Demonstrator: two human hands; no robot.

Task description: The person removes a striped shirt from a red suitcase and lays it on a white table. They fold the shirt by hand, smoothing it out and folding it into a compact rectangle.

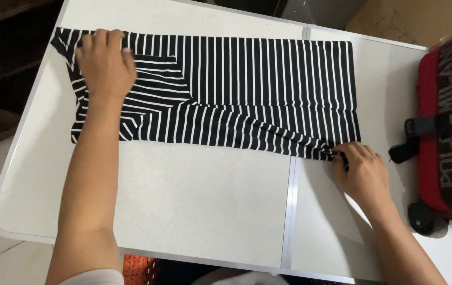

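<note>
A black garment with thin white stripes [247, 89] lies folded lengthwise across the far half of a white folding table [199, 206]. My left hand [104, 60] presses flat on the garment's left end, near the sleeve fold. At the lower right corner of the fabric, my right hand [360, 171] pinches the hem between fingers and thumb. The near edge of the cloth slopes down toward that pinched corner.
A red wheeled suitcase [450, 132] with black straps stands against the table's right side. A brown cardboard box [416, 18] sits beyond the far right corner. Something orange [140, 268] shows under the near edge. Tiled floor lies to the left.
</note>
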